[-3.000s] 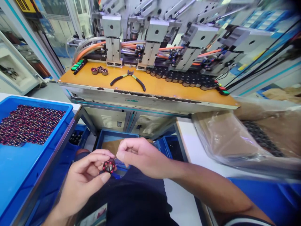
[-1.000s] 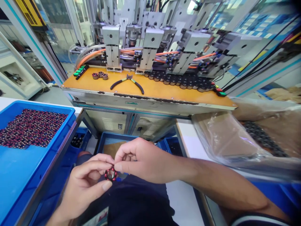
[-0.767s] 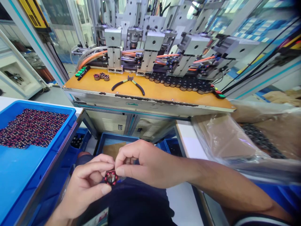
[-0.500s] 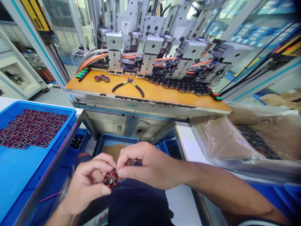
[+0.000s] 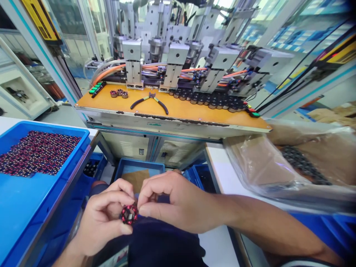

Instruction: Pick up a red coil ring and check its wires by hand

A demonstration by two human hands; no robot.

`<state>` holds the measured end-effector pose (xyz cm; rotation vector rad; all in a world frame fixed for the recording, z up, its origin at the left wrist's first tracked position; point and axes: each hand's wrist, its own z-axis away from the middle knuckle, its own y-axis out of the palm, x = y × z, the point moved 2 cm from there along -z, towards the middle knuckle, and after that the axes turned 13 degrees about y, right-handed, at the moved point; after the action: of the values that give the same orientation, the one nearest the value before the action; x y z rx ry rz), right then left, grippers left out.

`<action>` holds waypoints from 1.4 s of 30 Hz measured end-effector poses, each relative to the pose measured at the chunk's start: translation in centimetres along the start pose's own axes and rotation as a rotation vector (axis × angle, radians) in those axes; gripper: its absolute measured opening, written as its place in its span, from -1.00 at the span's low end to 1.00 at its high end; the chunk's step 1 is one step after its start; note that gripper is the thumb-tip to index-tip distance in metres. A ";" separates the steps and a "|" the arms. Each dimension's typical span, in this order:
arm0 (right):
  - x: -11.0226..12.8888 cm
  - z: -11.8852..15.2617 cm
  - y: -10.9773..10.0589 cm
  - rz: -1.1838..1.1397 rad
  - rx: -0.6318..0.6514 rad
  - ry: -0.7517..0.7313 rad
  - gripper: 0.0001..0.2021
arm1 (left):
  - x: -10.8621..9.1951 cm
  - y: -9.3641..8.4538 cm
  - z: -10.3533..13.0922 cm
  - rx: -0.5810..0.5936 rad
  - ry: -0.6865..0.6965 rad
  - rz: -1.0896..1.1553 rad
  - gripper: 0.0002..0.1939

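We hold a small round wound stator, black with red-pink coils around a square hole (image 5: pixel 129 214), low over our lap: our left hand (image 5: pixel 104 218) pinches it between thumb and forefinger, and our right hand (image 5: pixel 169 204) closes thumb and forefinger tips on its right edge, seemingly on something very fine there. As we judge it, the main risk is a slip: the part is gripped only by fingertips over dark trousers, and if it drops it could fall between our legs toward the open blue plastic bins (image 5: pixel 139 172) below, hard to find again. A hard tug from the right fingertips could also snap or pull loose a thin winding wire, if that is what they hold. We cannot make out any wire end between the right fingertips; it is too small. The part's far side is hidden by our fingers. The large blue plastic tray of red-and-black stators (image 5: pixel 39 152) at left is cut off by the frame edge, and the contents of the crumpled clear plastic bag (image 5: pixel 267 163) at right are blurred.
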<state>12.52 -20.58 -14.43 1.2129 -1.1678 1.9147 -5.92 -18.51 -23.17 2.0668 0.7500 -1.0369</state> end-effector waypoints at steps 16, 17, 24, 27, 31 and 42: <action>0.7 -1.1 -0.3 0.567 -0.216 -0.824 -0.86 | 0.2 0.0 0.7 -0.015 -0.162 0.339 -0.63; 0.7 -1.3 -0.1 0.559 -0.212 -0.839 -0.87 | 0.2 0.0 0.8 -0.017 -0.175 0.354 -0.62; 0.2 -1.6 0.1 0.517 -0.215 -0.879 -0.90 | 0.0 0.2 0.7 0.011 -0.181 0.387 -0.66; -0.1 -1.5 0.3 0.519 -0.254 -0.909 -0.86 | 0.0 0.3 0.5 0.020 -0.169 0.374 -0.67; -0.5 -1.2 0.6 0.462 -0.290 -0.870 -0.84 | 0.0 0.4 0.1 0.023 -0.115 0.307 -0.70; -1.9 -0.7 2.6 0.295 -0.539 -0.721 -0.90 | -1.0 -0.2 0.3 -0.080 0.021 -0.082 -0.47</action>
<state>10.87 -21.18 -17.25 1.5061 -2.1647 1.1931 -6.72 -18.88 -22.51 1.9966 0.8793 -1.0144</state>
